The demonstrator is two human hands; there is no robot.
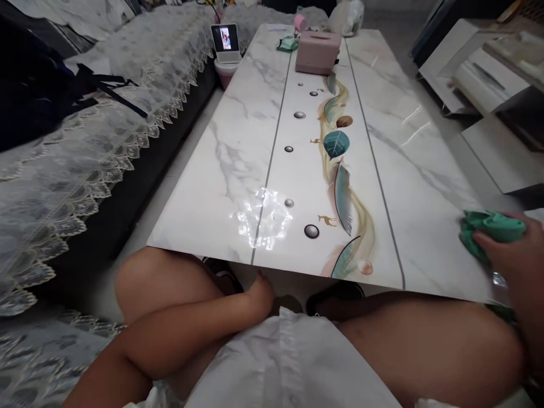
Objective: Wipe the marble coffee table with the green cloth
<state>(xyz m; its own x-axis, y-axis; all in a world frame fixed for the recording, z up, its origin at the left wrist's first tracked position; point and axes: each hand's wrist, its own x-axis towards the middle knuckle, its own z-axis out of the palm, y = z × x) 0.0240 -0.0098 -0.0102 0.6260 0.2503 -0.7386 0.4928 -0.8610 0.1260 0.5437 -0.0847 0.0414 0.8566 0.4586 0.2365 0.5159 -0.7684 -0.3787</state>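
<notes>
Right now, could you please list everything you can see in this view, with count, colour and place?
coffee table: one, white marble with a feather pattern, centre.
green cloth: one, on the table's near right corner, under the right hand.
tissue box: one, pink, far end of the table.
small green item: one, left of the tissue box; too small to identify.
plastic bag: one, whitish, far end.
small screen: one, white, lit, beside the table's far left corner.
lace cover: one, pale grey, over the sofa at left.
dark garment: one, on the sofa.
white cabinet: at right.
left hand: resting between the knees, empty.
right hand: gripping the cloth.
</notes>
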